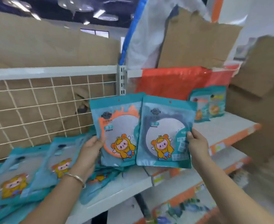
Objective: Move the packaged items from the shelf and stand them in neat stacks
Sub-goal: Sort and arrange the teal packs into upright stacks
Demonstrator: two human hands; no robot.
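Note:
Two teal mirror packets are held upright side by side above the white shelf (126, 186). My left hand (91, 147) grips the left edge of the packet with the orange-rimmed mirror (118, 126). My right hand (196, 143) grips the right edge of the packet with the grey-rimmed mirror (163, 131). A loose pile of the same teal packets (29, 173) lies flat and overlapping on the shelf at the left. Two or three more packets (209, 104) stand upright at the back of the right shelf section.
A white wire grid (36, 107) backs the left shelf, with brown cardboard behind it. An orange bag (178, 83) and cardboard boxes (197, 41) sit behind and above the right shelf. A large box (265, 101) crowds the right edge. Lower shelves (189, 206) hold other goods.

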